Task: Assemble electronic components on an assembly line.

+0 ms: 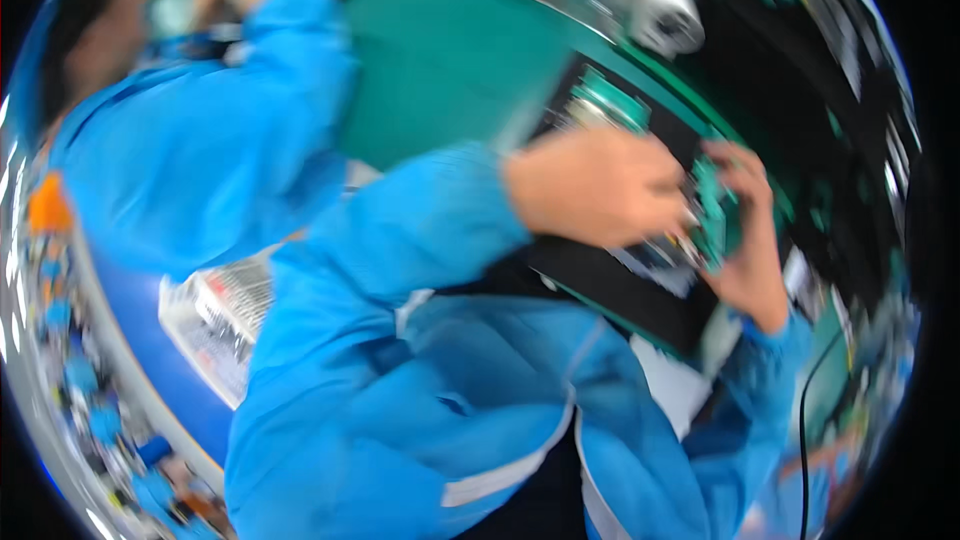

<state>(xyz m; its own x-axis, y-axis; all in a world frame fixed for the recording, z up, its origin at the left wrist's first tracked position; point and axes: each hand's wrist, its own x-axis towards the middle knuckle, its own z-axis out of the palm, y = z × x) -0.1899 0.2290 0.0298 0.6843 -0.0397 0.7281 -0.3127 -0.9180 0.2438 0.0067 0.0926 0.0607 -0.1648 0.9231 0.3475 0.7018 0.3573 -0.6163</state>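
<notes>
My right hand (pixel 750 240) grips a green circuit board (pixel 710 210) by its edges, fingers on the far edge and thumb low on the near one. The board is tilted up over a black mat (pixel 640 285). My left hand (pixel 605 185) comes across from the left with its fingers curled together close to the board's left face. What those fingers hold, if anything, is blurred and partly hidden. Beyond my left hand, another green circuit board (pixel 612 100) lies on the mat, its near part covered by the hand.
A green work surface (pixel 450 50) stretches away to the left. At left a co-worker in a blue jacket (pixel 200 160) works at the same surface. A white cylindrical device (pixel 665 20) stands past the far edge. Behind my left elbow sits a clear packed tray (pixel 225 315). A black cable (pixel 803 420) hangs at right.
</notes>
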